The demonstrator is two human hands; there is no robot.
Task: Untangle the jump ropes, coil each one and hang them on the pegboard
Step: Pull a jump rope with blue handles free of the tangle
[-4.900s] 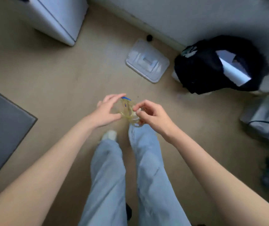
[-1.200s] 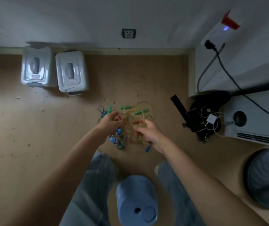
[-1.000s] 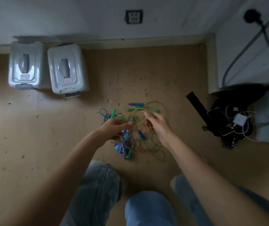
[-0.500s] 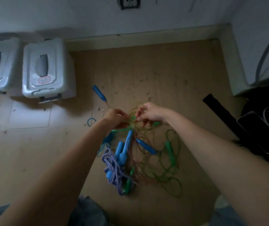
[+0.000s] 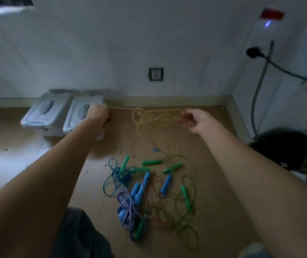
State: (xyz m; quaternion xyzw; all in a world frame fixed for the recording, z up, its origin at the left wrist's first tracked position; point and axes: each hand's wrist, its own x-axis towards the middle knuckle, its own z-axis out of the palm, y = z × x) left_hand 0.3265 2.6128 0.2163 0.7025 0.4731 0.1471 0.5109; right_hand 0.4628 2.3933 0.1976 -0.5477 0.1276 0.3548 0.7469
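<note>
Nearest the camera, a tangled heap of thin plastic jump ropes with blue and green handles, including one blue-and-white braided cord, lies on the brown floor. Beyond the heap, a thin yellow jump rope is held raised and stretched in loops between both hands, one strand trailing down toward the heap; the left hand is fisted on one end and the right hand pinches the other in curled fingers. Farther from the heap, two pale lidded plastic boxes sit against the white wall behind the left hand.
</note>
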